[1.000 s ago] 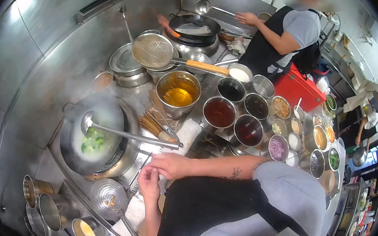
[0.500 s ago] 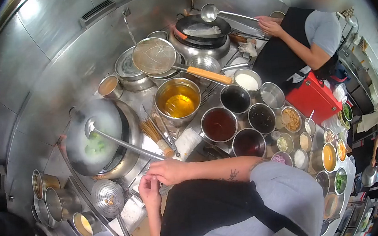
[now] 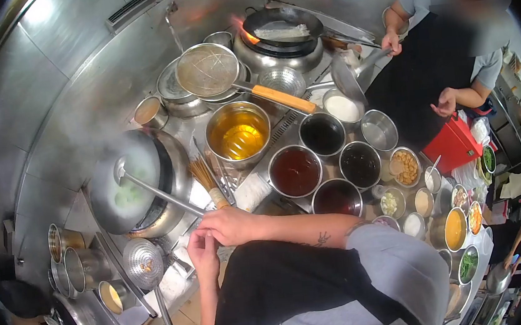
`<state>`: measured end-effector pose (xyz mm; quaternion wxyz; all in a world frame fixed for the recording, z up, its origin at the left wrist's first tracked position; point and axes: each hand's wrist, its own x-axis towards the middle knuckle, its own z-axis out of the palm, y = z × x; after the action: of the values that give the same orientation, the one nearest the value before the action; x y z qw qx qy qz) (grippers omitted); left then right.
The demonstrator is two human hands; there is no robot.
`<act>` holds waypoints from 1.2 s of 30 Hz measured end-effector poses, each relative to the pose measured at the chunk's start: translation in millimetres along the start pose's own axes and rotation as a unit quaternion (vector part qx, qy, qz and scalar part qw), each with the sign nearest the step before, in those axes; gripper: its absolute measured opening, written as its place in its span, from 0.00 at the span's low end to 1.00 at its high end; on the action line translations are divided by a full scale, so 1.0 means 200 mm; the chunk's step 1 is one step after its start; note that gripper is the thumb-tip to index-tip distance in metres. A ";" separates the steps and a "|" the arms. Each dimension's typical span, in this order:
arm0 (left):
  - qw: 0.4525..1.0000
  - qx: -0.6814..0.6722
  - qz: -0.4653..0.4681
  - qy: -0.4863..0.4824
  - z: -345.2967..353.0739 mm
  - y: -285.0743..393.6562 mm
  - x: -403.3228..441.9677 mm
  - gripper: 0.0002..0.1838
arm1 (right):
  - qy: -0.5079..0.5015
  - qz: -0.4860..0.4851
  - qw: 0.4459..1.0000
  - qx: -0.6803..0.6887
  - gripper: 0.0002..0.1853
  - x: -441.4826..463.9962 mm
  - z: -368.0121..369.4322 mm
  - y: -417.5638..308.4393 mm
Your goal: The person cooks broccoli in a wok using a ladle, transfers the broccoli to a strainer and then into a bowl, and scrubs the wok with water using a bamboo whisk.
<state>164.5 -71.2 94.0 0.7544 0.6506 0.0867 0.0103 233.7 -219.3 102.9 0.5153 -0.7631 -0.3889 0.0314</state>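
Note:
My right hand (image 3: pixel 233 225) is closed around the handle end of a long metal ladle (image 3: pixel 164 195). The ladle's bowl rests in the steaming wok (image 3: pixel 107 208) at the left, beside pale green pieces (image 3: pixel 129 194) blurred by steam. My left hand (image 3: pixel 204 250) is just below, its fingers pressed together against the right hand's fingertips; anything between them is hidden. A bamboo brush (image 3: pixel 209 183) lies right of the wok, near a pot of yellow oil (image 3: pixel 239 133).
Pots of dark sauces (image 3: pixel 296 171) and seasoning bowls (image 3: pixel 455 229) fill the right side. A wooden-handled strainer (image 3: pixel 208 70) lies across pots behind. A perforated skimmer (image 3: pixel 143 264) sits front left. A co-worker (image 3: pixel 418 78) holds a ladle (image 3: pixel 347 82) near a second wok (image 3: pixel 282 25) over flame.
The co-worker has swung the ladle down and right, away from the second wok, and their hands have parted. My ladle's bowl has shifted slightly up-left; my hands stay together.

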 end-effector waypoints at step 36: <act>0.997 0.079 -0.011 0.010 0.36 -0.01 0.03 0.07 | 0.080 0.053 0.992 0.086 0.14 -0.24 -0.23 0.07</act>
<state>180.4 -140.7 101.5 0.6995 0.7073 0.1020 0.0012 228.5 -286.7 96.4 0.6059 -0.7355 -0.3015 0.0310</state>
